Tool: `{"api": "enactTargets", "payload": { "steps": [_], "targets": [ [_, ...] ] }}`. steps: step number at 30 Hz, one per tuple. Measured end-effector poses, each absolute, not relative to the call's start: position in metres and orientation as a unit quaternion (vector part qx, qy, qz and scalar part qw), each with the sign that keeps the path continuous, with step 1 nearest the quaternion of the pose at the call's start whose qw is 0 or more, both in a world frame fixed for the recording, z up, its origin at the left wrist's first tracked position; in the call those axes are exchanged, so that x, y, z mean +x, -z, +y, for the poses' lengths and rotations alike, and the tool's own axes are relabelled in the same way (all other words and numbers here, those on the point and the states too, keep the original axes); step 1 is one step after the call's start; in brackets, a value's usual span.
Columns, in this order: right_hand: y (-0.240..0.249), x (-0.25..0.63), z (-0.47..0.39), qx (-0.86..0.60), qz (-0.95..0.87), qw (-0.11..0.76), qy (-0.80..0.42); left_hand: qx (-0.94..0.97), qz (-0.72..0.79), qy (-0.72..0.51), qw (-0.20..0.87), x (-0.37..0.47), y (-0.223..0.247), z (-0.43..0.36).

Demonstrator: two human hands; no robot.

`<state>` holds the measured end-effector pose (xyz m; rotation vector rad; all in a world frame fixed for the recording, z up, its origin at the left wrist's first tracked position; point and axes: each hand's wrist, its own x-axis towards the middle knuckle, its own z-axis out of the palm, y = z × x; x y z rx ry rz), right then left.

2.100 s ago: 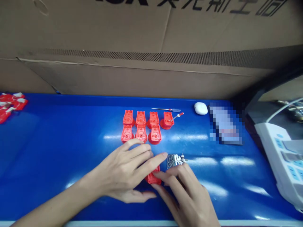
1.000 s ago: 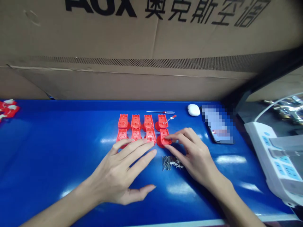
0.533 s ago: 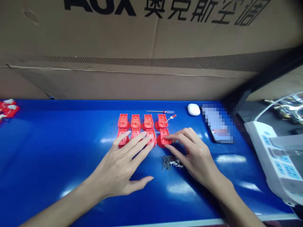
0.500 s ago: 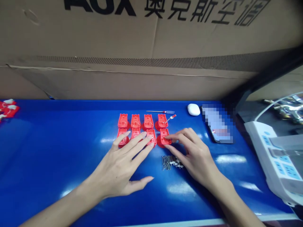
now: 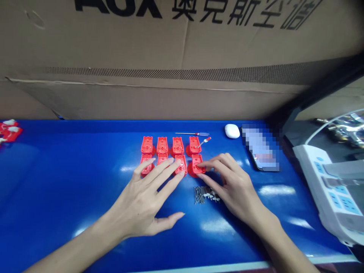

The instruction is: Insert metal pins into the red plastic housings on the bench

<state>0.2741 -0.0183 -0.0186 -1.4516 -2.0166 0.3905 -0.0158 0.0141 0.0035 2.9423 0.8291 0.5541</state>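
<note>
Several red plastic housings stand in two rows on the blue table. My left hand (image 5: pixel 150 191) is open, fingers spread and fingertips over the front row, partly hiding the front-row housing (image 5: pixel 180 163) under them. At the right end of that row, the thumb and fingers of my right hand (image 5: pixel 230 180) close on the right edge of another housing (image 5: pixel 196 163). Whether a small piece is also between those fingertips is hidden. Behind it, a small red-and-white stick-like piece (image 5: pixel 205 141) leans out of the back-right housing (image 5: pixel 194 143). Loose screws (image 5: pixel 199 194) and small white-headed pieces (image 5: pixel 212 196) lie below my right fingers.
A screwdriver (image 5: pixel 193 134) lies behind the rows. A white earbud-like case (image 5: pixel 232 131) and a phone (image 5: pixel 260 148) are at the back right. A white power strip (image 5: pixel 327 189) runs along the right edge. Red-and-white parts (image 5: pixel 10 130) lie far left, before a cardboard wall (image 5: pixel 156 102).
</note>
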Motion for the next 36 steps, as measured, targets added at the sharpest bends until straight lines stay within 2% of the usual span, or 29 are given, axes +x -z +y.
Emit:
{"api": "enactTargets", "payload": {
  "steps": [8, 29, 36],
  "targets": [
    [0.018, 0.274, -0.017, -0.550, -0.764, 0.306, -0.144, 0.898, 0.304, -0.318, -0.002, -0.019, -0.005, 0.017],
    [0.018, 0.275, -0.017, -0.551, -0.762, 0.306, -0.148, 0.896, 0.310, -0.317, 0.002, -0.020, 0.001, 0.017],
    [0.014, 0.278, -0.018, -0.559, -0.754, 0.307, -0.156, 0.834, 0.399, -0.380, -0.030, -0.031, -0.006, 0.022]
  ]
}}
